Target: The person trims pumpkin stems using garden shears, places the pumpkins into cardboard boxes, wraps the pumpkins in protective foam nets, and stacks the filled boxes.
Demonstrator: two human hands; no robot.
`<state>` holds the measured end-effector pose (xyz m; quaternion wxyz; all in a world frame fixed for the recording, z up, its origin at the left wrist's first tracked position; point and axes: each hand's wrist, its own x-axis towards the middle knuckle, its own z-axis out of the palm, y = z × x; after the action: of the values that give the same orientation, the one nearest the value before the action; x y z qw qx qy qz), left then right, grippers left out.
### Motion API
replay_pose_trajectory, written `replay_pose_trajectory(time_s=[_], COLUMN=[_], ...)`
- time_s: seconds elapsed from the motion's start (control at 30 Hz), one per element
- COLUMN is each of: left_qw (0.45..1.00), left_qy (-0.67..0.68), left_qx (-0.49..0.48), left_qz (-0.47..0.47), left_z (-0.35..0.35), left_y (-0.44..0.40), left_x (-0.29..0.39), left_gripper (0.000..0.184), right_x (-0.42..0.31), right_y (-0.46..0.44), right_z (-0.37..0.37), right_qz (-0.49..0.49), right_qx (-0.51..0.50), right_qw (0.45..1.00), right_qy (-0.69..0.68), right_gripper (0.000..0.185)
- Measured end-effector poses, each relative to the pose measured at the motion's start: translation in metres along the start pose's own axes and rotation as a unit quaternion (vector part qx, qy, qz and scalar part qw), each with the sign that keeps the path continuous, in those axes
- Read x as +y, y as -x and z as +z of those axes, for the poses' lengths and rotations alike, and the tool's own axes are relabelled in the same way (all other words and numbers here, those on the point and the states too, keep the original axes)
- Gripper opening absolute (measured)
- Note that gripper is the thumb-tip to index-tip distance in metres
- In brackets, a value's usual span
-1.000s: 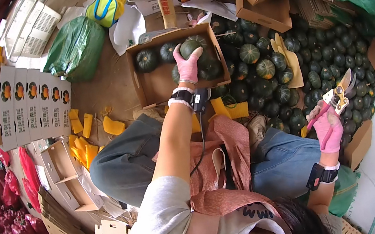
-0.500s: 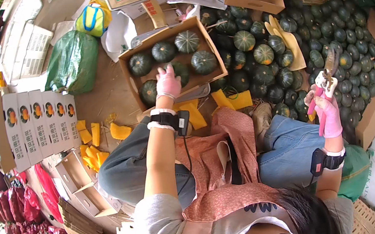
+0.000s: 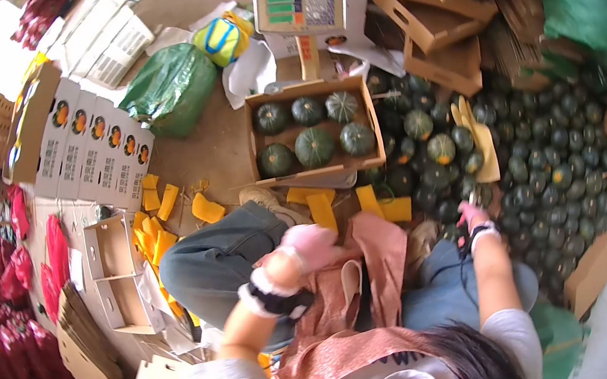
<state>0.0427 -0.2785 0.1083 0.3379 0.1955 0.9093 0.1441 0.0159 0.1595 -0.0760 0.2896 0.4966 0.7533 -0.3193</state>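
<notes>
My left hand point(image 3: 312, 247), in a pink glove, is over my lap by the apron point(image 3: 341, 295), smeared by motion; its fingers cannot be made out. My right hand point(image 3: 472, 215), gloved in pink too, reaches to the near edge of the pumpkin pile point(image 3: 546, 149). It is closed around pruning shears point(image 3: 473, 198), of which only a small pale part shows beside a green pumpkin. In front of me, an open cardboard box point(image 3: 254, 141) on the scale holds several dark green pumpkins point(image 3: 314, 147) in two rows.
Behind the box rises the scale's display point(image 3: 300, 8). Cardboard trays point(image 3: 443, 62) are stacked at the back right. White printed cartons point(image 3: 91, 145) and a green sack point(image 3: 171, 91) stand on the left. Yellow foam pieces point(image 3: 208, 208) lie on the floor.
My left hand has left the box and drawn back over my lap. My right hand, with the shears, has moved left and lower toward the near pumpkins. The view has shifted.
</notes>
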Motion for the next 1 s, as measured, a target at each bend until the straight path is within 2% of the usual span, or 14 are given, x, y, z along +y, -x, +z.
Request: replay_pose_trajectory(time_s=[0.03, 0.13, 0.2, 0.27, 0.3, 0.37, 0.4, 0.47, 0.6, 0.67, 0.73, 0.8, 0.97, 1.0], left_qw=[0.999, 0.984, 0.977, 0.956, 0.932, 0.901, 0.893, 0.907, 0.929, 0.933, 0.940, 0.961, 0.987, 0.989], left_qy=[-0.022, -0.108, -0.118, -0.143, -0.161, -0.199, -0.196, -0.171, -0.125, -0.137, -0.144, -0.137, -0.126, -0.119], left_qx=[0.006, 0.080, 0.104, 0.204, 0.225, 0.250, 0.260, 0.254, 0.275, 0.276, 0.290, 0.234, 0.072, 0.032], left_qz=[-0.038, -0.119, -0.146, -0.157, -0.236, -0.294, -0.310, -0.290, -0.213, -0.186, -0.103, -0.048, 0.065, 0.075], left_z=[-0.007, -0.039, -0.056, -0.056, -0.049, -0.042, -0.039, -0.027, -0.018, -0.024, -0.030, -0.040, -0.045, -0.046], left_y=[0.019, 0.087, 0.128, 0.163, 0.179, 0.208, 0.217, 0.226, 0.216, 0.199, 0.172, 0.136, 0.031, 0.007], left_x=[-0.013, -0.030, -0.038, -0.056, -0.063, -0.069, -0.066, -0.059, -0.043, -0.028, -0.021, -0.016, -0.017, -0.020], left_gripper=[0.037, 0.030, 0.031, 0.030, 0.030, 0.032, 0.032, 0.032, 0.030, 0.032, 0.032, 0.032, 0.031, 0.031], right_x=[-0.003, -0.010, 0.000, -0.007, -0.013, -0.023, -0.033, -0.059, -0.081, -0.074, -0.068, -0.071, -0.118, -0.114], right_y=[0.007, 0.039, 0.030, 0.044, 0.049, 0.049, 0.040, 0.039, 0.062, 0.083, 0.083, 0.103, 0.142, 0.121], right_z=[-0.003, -0.008, -0.001, -0.008, -0.010, 0.009, 0.016, 0.043, 0.109, 0.125, 0.142, 0.123, -0.008, -0.042], right_qz=[0.002, 0.035, 0.049, -0.020, -0.077, -0.302, -0.421, -0.552, -0.553, -0.525, -0.474, -0.484, -0.517, -0.577], right_qx=[-0.004, 0.031, 0.195, 0.207, 0.219, 0.354, 0.328, 0.294, 0.023, -0.131, -0.241, -0.276, -0.110, -0.035], right_qw=[0.991, 0.994, 0.966, 0.956, 0.954, 0.862, 0.824, 0.768, 0.824, 0.813, 0.726, 0.680, 0.816, 0.789], right_qy=[0.131, 0.101, 0.159, 0.207, 0.190, 0.202, 0.189, 0.135, 0.120, 0.215, 0.436, 0.477, 0.236, 0.209], right_gripper=[0.038, 0.043, 0.066, 0.068, 0.060, 0.057, 0.055, 0.050, 0.039, 0.041, 0.046, 0.046, 0.043, 0.043])
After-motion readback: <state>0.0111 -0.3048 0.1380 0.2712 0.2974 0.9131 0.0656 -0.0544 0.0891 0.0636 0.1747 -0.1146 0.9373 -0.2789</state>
